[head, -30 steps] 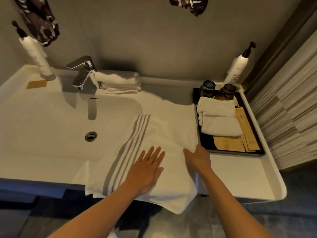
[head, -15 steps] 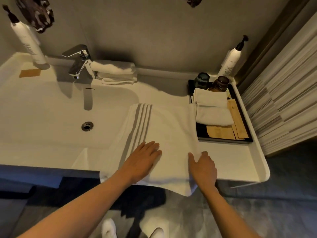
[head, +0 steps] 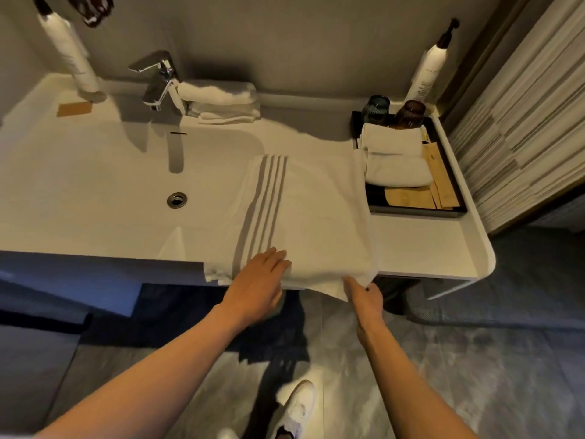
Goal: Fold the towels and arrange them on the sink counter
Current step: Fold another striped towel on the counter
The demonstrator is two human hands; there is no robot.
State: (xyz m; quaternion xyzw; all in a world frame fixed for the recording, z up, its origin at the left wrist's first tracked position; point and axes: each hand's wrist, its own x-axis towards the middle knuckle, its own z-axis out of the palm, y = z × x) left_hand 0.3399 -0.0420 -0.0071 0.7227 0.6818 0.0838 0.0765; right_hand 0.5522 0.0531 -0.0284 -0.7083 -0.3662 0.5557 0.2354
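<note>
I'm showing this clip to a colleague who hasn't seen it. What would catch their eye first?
First the grey-striped white towel, spread over the sink counter right of the basin, its near edge hanging off the front. The left hand lies flat on that edge by the stripes, while the right hand pinches the hanging right corner. Next, the black tray at the right, holding folded towels.
</note>
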